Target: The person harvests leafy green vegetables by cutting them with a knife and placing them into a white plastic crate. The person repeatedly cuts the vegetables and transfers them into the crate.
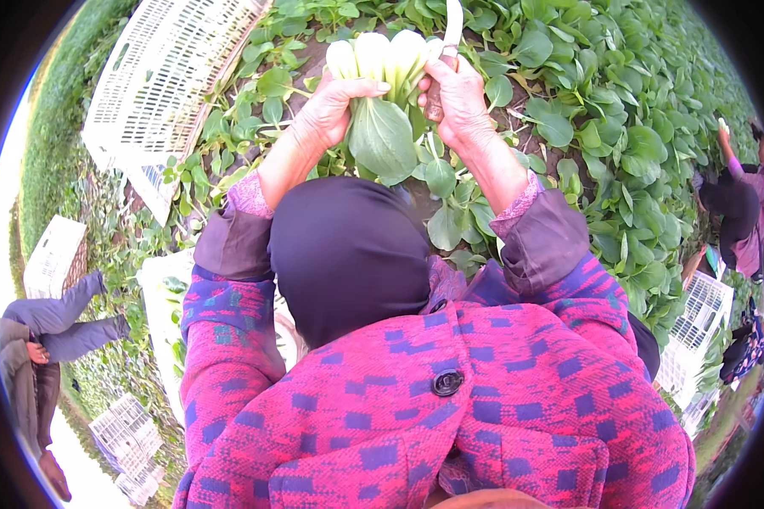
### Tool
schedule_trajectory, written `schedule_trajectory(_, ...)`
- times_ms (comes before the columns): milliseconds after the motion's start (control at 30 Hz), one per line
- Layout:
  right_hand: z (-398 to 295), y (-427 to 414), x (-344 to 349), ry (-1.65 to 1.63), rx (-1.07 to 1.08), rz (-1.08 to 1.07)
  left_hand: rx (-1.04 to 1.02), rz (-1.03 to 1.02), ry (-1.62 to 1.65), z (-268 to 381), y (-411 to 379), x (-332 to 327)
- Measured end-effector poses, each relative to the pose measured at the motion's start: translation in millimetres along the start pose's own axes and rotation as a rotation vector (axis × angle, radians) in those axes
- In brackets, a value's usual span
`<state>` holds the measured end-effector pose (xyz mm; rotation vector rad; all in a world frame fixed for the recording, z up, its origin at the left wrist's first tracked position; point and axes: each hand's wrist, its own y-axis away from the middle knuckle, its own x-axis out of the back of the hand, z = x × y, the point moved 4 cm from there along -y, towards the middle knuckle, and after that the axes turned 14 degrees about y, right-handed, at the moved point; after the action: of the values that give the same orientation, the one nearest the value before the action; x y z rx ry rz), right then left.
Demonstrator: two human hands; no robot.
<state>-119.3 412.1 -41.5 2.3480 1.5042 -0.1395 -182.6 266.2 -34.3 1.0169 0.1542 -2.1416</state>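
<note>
My left hand grips a bunch of bok choy, thumb laid across the stalks. The pale stalk bases point away from me, and one broad green leaf hangs back towards my knee. In my right hand is a knife with a worn brown handle, its pale blade pointing up and away. The fingertips of that hand are close to the right side of the stalks; whether they touch them I cannot tell. Below the bunch is my dark-clad knee.
Dense leafy greens grow ahead and right. A large white slatted crate stands upper left; a white container holding greens is beside my left arm. More crates stand farther off. One person is at left, another at right.
</note>
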Motion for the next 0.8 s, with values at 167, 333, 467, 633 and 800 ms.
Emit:
schedule_trajectory(167,-13,6,-23,0.093,0.031,-0.142,0.014,-0.042,0.046,13,22,-1)
schedule_trajectory(333,-28,23,-43,0.3,-0.043,-0.226,-0.114,-0.053,0.145,54,50,26)
schedule_trajectory(467,-14,23,-20,0.347,-0.081,-0.185,-0.236,0.049,0.219,138,112,47)
schedule_trajectory(633,21,15,-20,0.338,-0.149,-0.119,-0.654,0.455,0.026,260,286,79)
schedule_trajectory(800,48,-4,-23,0.442,-0.212,-0.153,-0.955,0.849,-0.061,284,484,109)
